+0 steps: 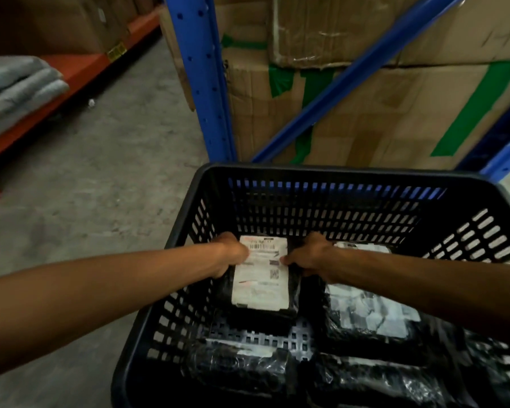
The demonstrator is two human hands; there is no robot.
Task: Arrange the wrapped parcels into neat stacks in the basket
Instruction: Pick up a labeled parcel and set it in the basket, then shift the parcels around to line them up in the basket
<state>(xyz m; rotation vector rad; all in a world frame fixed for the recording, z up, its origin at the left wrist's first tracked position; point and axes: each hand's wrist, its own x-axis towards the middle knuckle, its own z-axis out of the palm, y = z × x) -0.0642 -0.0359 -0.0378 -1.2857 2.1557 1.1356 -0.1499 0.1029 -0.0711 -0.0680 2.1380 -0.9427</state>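
Observation:
A black slotted plastic basket (306,172) fills the lower right of the head view. Inside it, at the far left, lies a black wrapped parcel with a white shipping label (261,282). My left hand (230,254) grips its left edge and my right hand (309,257) grips its right edge. To its right sits another black parcel with a white label (368,310), partly under my right forearm. Two more black wrapped parcels lie at the near side, one at the left (239,369) and one at the right (374,381).
Blue rack uprights (200,78) and taped cardboard boxes (380,113) stand right behind the basket. An orange shelf beam (71,78) with folded grey cloth (15,86) runs along the left. Bare concrete floor (106,178) lies left of the basket.

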